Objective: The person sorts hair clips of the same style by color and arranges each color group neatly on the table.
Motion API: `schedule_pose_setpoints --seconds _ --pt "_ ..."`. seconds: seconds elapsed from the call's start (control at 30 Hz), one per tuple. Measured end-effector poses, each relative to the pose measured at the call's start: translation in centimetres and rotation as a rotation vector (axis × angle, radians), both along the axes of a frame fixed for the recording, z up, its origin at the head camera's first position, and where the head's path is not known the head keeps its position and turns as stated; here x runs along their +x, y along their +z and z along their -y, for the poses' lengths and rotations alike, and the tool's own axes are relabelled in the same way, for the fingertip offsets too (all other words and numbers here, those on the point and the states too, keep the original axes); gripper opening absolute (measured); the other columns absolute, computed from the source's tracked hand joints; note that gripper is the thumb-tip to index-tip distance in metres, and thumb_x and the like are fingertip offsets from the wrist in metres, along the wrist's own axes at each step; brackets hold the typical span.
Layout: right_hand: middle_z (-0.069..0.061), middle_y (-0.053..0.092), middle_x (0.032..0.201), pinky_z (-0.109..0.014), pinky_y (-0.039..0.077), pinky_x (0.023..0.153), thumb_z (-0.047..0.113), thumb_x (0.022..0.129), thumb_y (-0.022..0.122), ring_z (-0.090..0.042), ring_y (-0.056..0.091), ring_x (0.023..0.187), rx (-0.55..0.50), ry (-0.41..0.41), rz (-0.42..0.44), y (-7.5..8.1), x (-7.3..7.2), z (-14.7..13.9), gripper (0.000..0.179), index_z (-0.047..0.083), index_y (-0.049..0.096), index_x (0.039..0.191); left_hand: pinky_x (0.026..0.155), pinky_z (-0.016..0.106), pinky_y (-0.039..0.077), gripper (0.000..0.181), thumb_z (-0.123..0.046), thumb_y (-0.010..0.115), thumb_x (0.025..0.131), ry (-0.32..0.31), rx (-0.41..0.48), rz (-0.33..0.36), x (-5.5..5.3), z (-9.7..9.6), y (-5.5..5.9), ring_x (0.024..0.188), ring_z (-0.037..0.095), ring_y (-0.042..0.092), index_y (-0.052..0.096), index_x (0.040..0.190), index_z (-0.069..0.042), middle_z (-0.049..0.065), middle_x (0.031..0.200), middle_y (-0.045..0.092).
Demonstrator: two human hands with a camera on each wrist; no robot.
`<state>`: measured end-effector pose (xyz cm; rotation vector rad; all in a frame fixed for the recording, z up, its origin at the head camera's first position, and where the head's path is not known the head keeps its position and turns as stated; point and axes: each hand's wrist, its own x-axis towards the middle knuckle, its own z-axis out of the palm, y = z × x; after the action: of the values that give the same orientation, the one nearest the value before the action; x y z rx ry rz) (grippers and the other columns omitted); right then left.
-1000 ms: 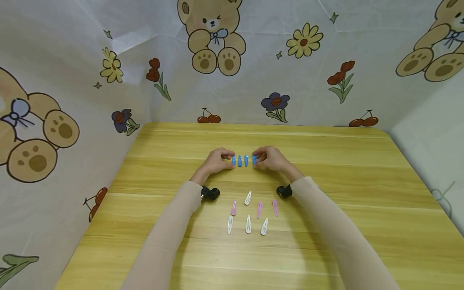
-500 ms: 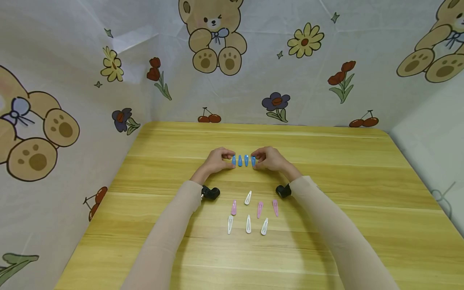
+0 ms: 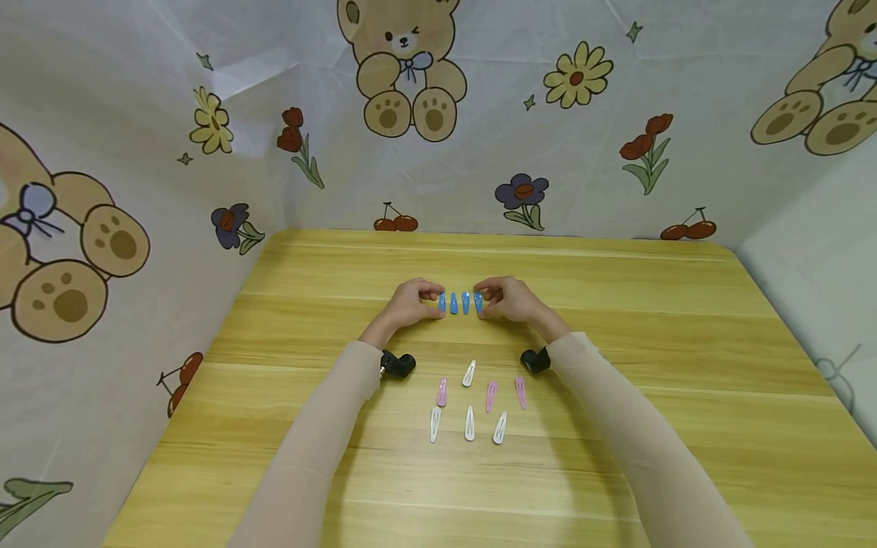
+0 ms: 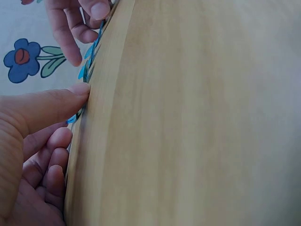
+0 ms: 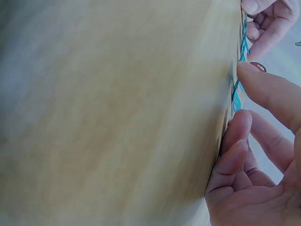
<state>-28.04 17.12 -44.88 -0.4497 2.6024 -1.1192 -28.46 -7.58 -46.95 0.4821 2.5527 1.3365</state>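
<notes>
Blue snap hair clips stand side by side in a short row toward the far part of the table. My left hand [image 3: 411, 302] pinches the leftmost blue hair clip [image 3: 441, 303] between thumb and fingers at its two ends. At the other end of the row, my right hand [image 3: 512, 300] holds the rightmost blue hair clip [image 3: 478, 302] the same way. Between them lie two more blue clips, one left of centre [image 3: 454, 304] and one right of centre [image 3: 466, 303]. Both wrist views look along the tabletop, so the clips [image 4: 94, 44] appear edge-on, partly hidden by fingers.
Nearer the body lie three pink hair clips [image 3: 491, 396] and several white hair clips [image 3: 469, 423], loosely scattered between the forearms. Black wrist cameras sit on both wrists. A bear-and-flower printed cloth [image 3: 452, 175] rises behind the wooden table [image 3: 274, 426].
My right hand has shifted slightly left, bringing the rightmost blue hair clip closer to the others in the row. The left hand stays in place.
</notes>
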Motion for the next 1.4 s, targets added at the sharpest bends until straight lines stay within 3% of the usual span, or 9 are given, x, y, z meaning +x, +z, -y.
schedule_pose_setpoints --seconds 0.33,0.53,0.7,0.8,0.93,1.17,1.3,1.4 --pt "-0.018 0.062 0.114 -0.026 0.051 0.080 0.007 0.080 0.080 -0.024 0.062 0.097 -0.063 -0.019 0.066 0.8 0.6 -0.4 0.059 0.000 0.056 0.134 0.089 0.035 0.046 0.048 -0.013 0.081 0.080 -0.002 0.000 -0.004 0.1 0.0 0.0 0.096 0.022 0.053 0.066 0.125 -0.006 0.007 0.102 0.059" --pt "-0.021 0.062 0.116 -0.026 0.050 0.079 0.008 0.081 0.079 -0.026 0.062 0.099 -0.092 -0.014 0.055 1.8 1.5 -1.0 0.061 -0.002 0.054 0.136 0.089 0.035 0.047 0.049 -0.012 0.081 0.080 -0.007 0.006 -0.009 0.1 0.0 0.0 0.096 0.022 0.054 0.066 0.126 -0.005 0.007 0.102 0.060" --pt "-0.023 0.060 0.120 -0.034 0.050 0.086 0.009 0.083 0.078 -0.029 0.062 0.101 -0.122 -0.015 0.032 2.6 2.7 -1.8 0.060 -0.003 0.054 0.136 0.089 0.034 0.047 0.049 -0.012 0.081 0.080 -0.009 0.009 -0.008 0.0 0.0 -0.1 0.095 0.022 0.054 0.065 0.126 -0.006 0.007 0.103 0.059" --pt "-0.026 0.059 0.121 -0.036 0.051 0.087 0.007 0.083 0.076 -0.030 0.062 0.100 -0.154 -0.013 0.014 3.0 3.6 -2.3 0.057 -0.004 0.053 0.135 0.090 0.035 0.047 0.050 -0.013 0.081 0.080 -0.009 0.008 -0.011 0.0 0.0 -0.2 0.096 0.021 0.054 0.065 0.127 -0.006 0.007 0.104 0.060" --pt "-0.027 0.058 0.121 -0.027 0.052 0.081 0.006 0.083 0.076 -0.028 0.062 0.098 -0.191 -0.020 0.011 3.4 5.2 -2.8 0.056 -0.005 0.054 0.134 0.090 0.034 0.046 0.051 -0.013 0.081 0.079 -0.003 0.016 -0.012 0.1 0.1 -0.2 0.097 0.022 0.054 0.064 0.127 -0.006 0.008 0.105 0.060" --pt "-0.026 0.059 0.120 -0.021 0.051 0.076 0.009 0.083 0.077 -0.027 0.062 0.098 -0.221 -0.045 0.005 3.7 8.5 -3.6 0.055 -0.002 0.056 0.133 0.093 0.035 0.046 0.057 -0.014 0.081 0.079 0.003 0.103 0.032 0.7 1.1 0.2 0.105 0.025 0.056 0.061 0.131 -0.002 0.013 0.116 0.063" --pt "-0.026 0.059 0.119 -0.022 0.051 0.077 0.009 0.083 0.076 -0.025 0.062 0.096 -0.240 -0.060 -0.023 3.7 10.4 -4.2 0.055 -0.002 0.056 0.133 0.100 0.042 0.045 0.059 -0.015 0.079 0.082 -0.005 0.133 0.041 1.9 2.1 1.4 0.114 0.028 0.054 0.057 0.135 -0.002 0.016 0.125 0.060" --pt "-0.025 0.060 0.117 -0.022 0.052 0.075 0.008 0.082 0.077 -0.027 0.062 0.095 -0.253 -0.066 -0.054 3.5 11.8 -4.5 0.056 -0.003 0.056 0.133 0.099 0.046 0.044 0.058 -0.014 0.078 0.083 -0.022 0.159 0.028 3.4 2.7 2.6 0.114 0.031 0.052 0.056 0.135 0.000 0.019 0.126 0.058"
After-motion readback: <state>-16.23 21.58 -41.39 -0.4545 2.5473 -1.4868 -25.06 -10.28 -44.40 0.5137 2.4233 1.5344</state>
